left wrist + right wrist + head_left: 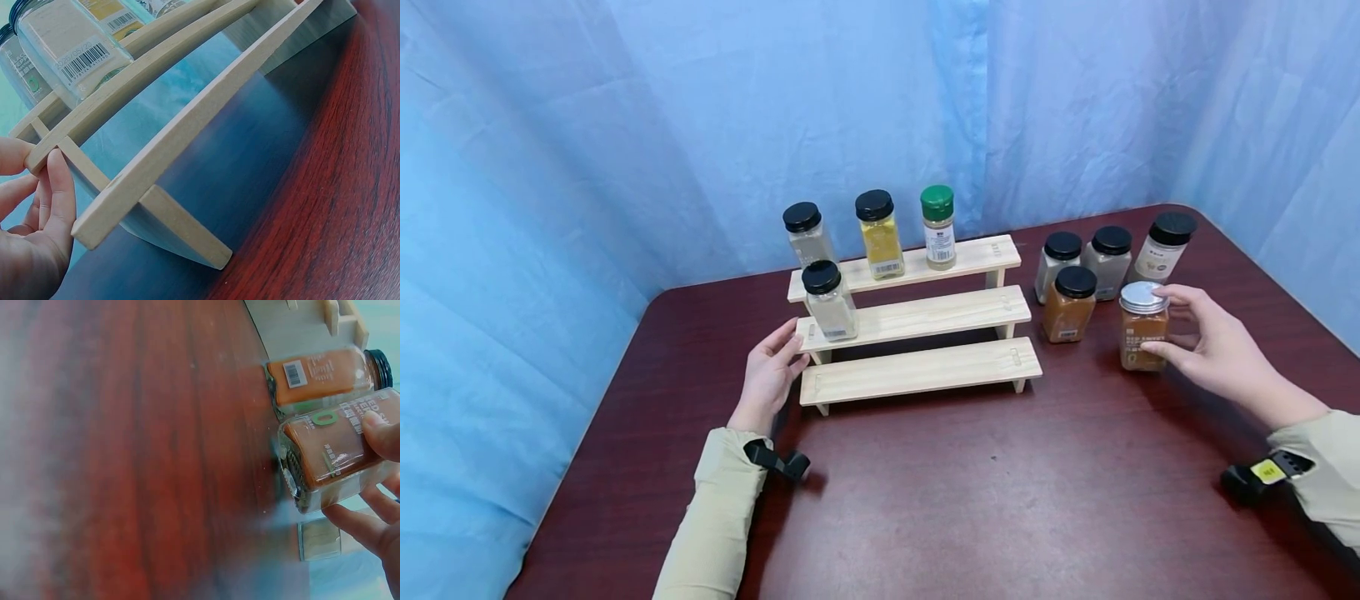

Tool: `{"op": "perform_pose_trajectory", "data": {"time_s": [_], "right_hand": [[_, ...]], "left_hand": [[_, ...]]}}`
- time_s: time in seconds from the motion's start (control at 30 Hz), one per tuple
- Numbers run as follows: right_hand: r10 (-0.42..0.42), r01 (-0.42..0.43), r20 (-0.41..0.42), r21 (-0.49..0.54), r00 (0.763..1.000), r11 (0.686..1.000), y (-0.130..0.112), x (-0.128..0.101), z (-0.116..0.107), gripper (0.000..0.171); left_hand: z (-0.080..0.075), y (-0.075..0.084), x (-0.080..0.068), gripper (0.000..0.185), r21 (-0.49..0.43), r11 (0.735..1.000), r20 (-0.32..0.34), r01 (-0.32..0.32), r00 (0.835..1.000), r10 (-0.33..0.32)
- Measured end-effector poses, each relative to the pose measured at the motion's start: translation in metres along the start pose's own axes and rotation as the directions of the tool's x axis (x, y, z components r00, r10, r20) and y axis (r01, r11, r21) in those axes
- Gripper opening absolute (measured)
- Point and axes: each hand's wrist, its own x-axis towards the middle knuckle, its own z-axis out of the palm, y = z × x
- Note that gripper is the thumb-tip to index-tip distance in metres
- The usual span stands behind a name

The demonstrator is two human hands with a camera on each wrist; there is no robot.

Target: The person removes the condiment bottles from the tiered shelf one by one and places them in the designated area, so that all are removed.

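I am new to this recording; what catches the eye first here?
The three-step wooden rack stands mid-table with four spice jars on its upper steps. The right hand grips a silver-lidded jar beside four loose jars at the right. The left hand touches the rack's left end.

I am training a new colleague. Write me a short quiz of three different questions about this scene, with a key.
1. True or false: the right hand grips the silver-lid jar.
2. How many jars stand on the rack?
A. two
B. four
C. six
3. Fill in: the left hand touches the rack at its ____ end.

Key
1. True: thumb and fingers lie round the jar, which stands on the table.
2. B: three jars on the top shelf, one on the middle shelf, none on the bottom one.
3. Left: the fingers lie against the shelf ends there.
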Motion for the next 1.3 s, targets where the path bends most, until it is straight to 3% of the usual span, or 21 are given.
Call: {"op": "perform_pose_trajectory", "data": {"time_s": [0.7,0.9,1.13,1.3], "right_hand": [[0.065,-0.064,-0.02,0.047,0.998,0.997,0.01,0.03,0.01,0.075],[0.05,-0.048,-0.024,0.051,0.998,0.998,0.012,0.033,0.011,0.078],[0.084,-0.085,0.016,0.053,0.996,0.995,0.011,0.035,0.008,0.076],[0.093,-0.093,-0.002,0.044,0.996,0.995,0.014,0.037,0.007,0.074]], "left_hand": [[-0.001,-0.001,0.0,0.046,0.011,1.0,-0.004,-0.004,1.0,0.004],[0.0,0.0,0.001,0.045,0.017,1.0,-0.002,-0.003,1.0,0.003],[0.0,-0.001,0.001,0.045,0.017,1.0,-0.004,0.001,1.0,-0.001],[-0.001,-0.001,0.001,0.045,0.024,1.0,0.002,0.004,1.0,-0.004]]}}
